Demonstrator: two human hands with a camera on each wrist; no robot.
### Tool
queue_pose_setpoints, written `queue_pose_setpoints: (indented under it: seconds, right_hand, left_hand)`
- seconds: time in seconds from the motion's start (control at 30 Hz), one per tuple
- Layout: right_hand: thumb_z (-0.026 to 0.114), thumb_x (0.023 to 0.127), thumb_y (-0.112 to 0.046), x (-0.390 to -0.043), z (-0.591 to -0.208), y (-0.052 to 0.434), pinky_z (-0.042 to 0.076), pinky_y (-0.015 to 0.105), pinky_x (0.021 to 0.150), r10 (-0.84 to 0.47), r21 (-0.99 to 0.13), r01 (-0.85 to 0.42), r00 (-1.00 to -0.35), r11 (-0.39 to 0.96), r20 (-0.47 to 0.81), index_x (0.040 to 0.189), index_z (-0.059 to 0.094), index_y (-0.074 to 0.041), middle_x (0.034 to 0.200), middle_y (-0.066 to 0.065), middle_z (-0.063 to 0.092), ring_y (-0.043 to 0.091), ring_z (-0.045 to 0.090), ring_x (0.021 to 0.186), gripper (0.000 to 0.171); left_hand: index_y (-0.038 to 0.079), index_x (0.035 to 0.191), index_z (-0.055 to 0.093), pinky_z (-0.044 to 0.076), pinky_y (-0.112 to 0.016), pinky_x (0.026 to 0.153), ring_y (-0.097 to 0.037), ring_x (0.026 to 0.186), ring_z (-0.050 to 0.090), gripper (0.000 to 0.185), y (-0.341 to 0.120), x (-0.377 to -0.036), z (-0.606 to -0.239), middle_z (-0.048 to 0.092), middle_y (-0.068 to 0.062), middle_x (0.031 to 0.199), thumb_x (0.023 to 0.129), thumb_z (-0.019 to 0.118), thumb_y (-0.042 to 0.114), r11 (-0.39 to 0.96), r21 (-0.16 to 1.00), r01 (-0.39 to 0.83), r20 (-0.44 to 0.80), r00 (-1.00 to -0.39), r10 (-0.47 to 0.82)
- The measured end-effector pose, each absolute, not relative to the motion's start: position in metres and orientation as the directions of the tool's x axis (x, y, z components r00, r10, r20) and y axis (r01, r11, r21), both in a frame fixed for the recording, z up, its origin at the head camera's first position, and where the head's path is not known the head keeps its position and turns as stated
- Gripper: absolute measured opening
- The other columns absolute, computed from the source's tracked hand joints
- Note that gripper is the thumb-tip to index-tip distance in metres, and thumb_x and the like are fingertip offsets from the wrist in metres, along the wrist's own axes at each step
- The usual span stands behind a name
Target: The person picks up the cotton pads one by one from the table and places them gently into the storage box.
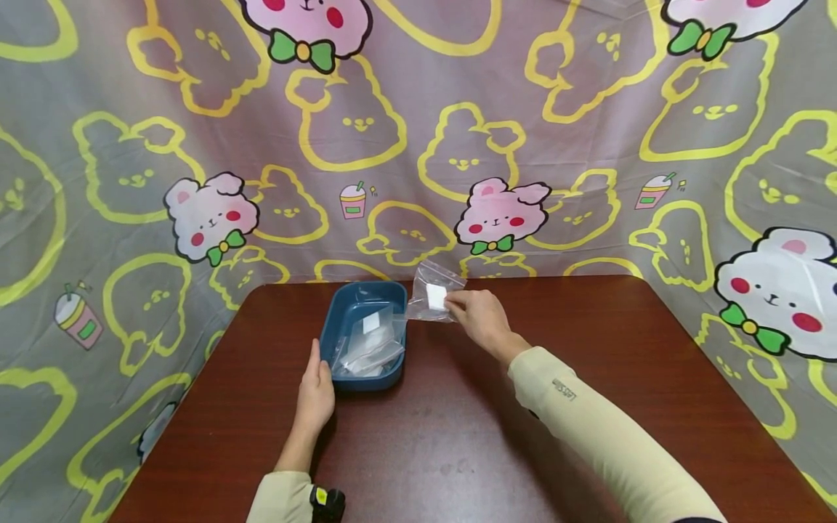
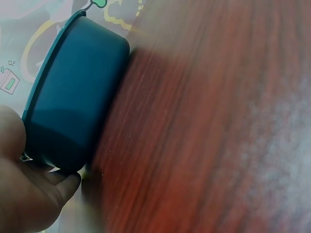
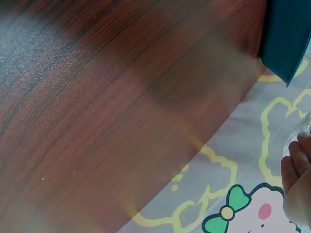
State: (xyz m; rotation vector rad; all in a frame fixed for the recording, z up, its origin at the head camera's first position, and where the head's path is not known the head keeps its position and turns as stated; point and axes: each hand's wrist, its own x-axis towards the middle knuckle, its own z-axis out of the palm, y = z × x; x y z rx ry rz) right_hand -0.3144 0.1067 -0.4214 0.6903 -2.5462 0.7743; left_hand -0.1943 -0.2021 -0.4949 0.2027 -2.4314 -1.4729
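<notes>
My left hand (image 1: 317, 388) grips the near left corner of a blue plastic bin (image 1: 399, 363), thumb by the rim and fingertips low on the wall in the left wrist view. Inside the bin lie several clear zip bags (image 1: 371, 345) with white pieces in them. Just right of the bin, above the table, my right hand (image 1: 482, 316) pinches another clear zip bag (image 1: 425, 280) by its side. A small white square (image 1: 436, 296) shows in that bag. The right wrist view catches only part of the right hand (image 3: 297, 182) at its edge.
A dark red-brown wooden table (image 1: 445, 450) carries the bin near its far edge. Behind and on both sides hangs a grey curtain (image 1: 418, 94) with cartoon animals. A black wrist strap (image 1: 328, 503) is on my left sleeve.
</notes>
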Motion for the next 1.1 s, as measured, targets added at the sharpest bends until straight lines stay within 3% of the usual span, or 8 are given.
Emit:
queue_pose_setpoints:
  seconds: [0.4,1.1]
  right_hand:
    - [0.071,0.095,-0.021,-0.309,-0.419,0.089,0.056,0.039,0.079,-0.356,-0.447,-0.541,-0.827,0.712,0.434,0.106,0.08,-0.019,0.097,-0.003,0.076,0.016,0.069,0.083,0.014]
    - [0.071,0.096,-0.023,-0.3,-0.419,0.044,0.056,0.037,0.081,-0.432,-0.423,-0.612,-0.782,0.668,0.45,0.108,0.08,-0.018,0.098,-0.002,0.076,0.016,0.07,0.085,0.016]
  left_hand:
    - [0.006,0.161,0.015,0.02,-0.051,0.119,-0.036,0.148,0.022,0.056,-0.203,-0.193,-0.495,0.02,-0.018,0.163,0.108,0.033,0.008,0.466,0.885,0.021,0.167,-0.947,-0.275]
    - [0.008,0.162,0.012,0.018,-0.051,0.12,-0.035,0.149,0.02,0.057,-0.203,-0.192,-0.493,0.018,-0.017,0.164,0.109,0.032,0.009,0.456,0.89,0.009,0.146,-0.953,-0.267]
